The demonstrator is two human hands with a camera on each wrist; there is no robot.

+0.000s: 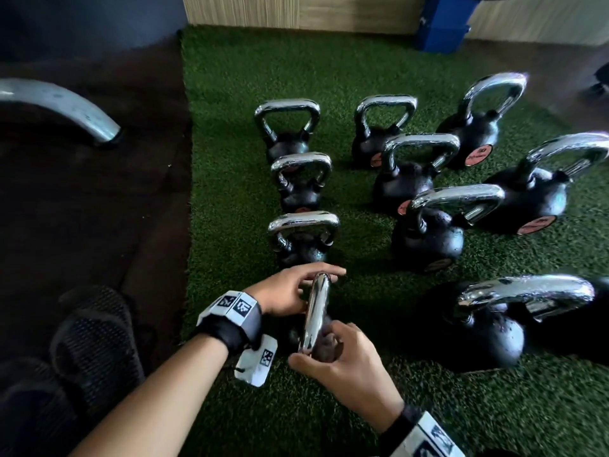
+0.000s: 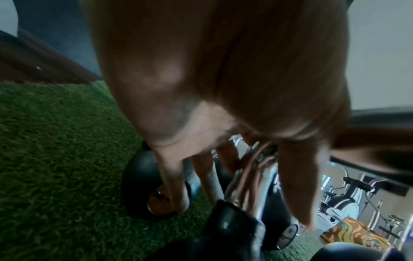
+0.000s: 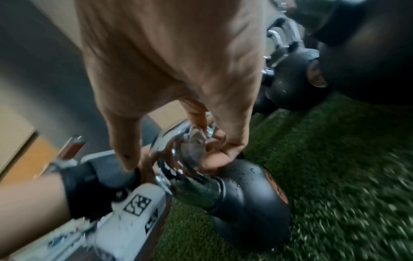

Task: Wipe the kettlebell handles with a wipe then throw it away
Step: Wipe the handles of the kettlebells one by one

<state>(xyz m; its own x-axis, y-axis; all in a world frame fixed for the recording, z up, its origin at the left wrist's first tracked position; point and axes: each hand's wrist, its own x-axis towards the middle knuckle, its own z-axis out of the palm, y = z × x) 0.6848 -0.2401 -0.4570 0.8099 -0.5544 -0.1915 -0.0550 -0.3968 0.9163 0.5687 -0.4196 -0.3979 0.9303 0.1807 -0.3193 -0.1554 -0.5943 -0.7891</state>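
Observation:
The nearest kettlebell [image 3: 245, 197] sits on green turf, its chrome handle [image 1: 316, 311] seen edge-on between my hands. My left hand [image 1: 286, 291] holds the far end of that handle, fingers laid over its top and thumb on the other side [image 2: 297, 185]. My right hand [image 1: 349, 361] pinches a crumpled grey wipe [image 1: 324, 346] against the near end of the handle. In the right wrist view the wipe [image 3: 194, 141] is wadded between fingertips and chrome [image 3: 170, 141]. Water droplets dot the black body.
Several more black kettlebells [image 1: 303, 232] with chrome handles stand in rows on the turf [image 1: 230, 192]; a large one [image 1: 487, 324] is close on the right. Dark rubber floor [image 1: 99, 192], a curved metal bar [image 1: 66, 107] and my shoe [image 1: 95, 341] lie left. A blue box [image 1: 445, 24] stands at the back.

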